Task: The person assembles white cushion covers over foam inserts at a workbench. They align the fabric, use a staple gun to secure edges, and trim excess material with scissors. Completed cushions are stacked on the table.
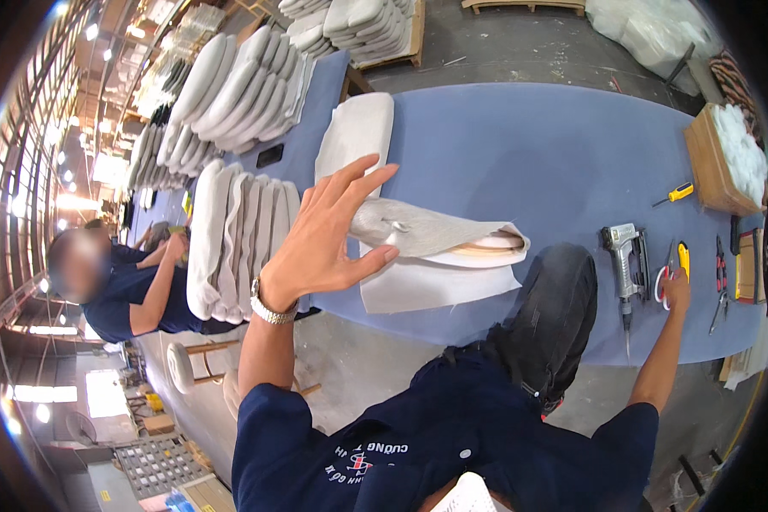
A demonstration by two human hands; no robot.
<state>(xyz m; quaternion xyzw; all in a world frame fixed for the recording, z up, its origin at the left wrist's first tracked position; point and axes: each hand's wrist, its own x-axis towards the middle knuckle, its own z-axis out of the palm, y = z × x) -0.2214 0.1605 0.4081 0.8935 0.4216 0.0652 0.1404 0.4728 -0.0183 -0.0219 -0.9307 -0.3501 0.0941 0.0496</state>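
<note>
My left hand is open, its thumb and fingers spread over a grey fabric-covered cushion on the blue table. The cover gapes at the cushion's right end, showing a pale wooden edge. A small white tuft sits on the fabric beside my thumb. Beneath lies a flap of light fabric, and another pale padded piece extends behind my fingers. Far to the right, my right hand closes at the handles of a pair of scissors. Right beside it lies a yellow-handled cutter.
A nail gun lies left of the scissors; pliers and a yellow screwdriver lie around them. A box of white stuffing stands at the right edge. Stacked cushions stand on the left, with a co-worker beyond.
</note>
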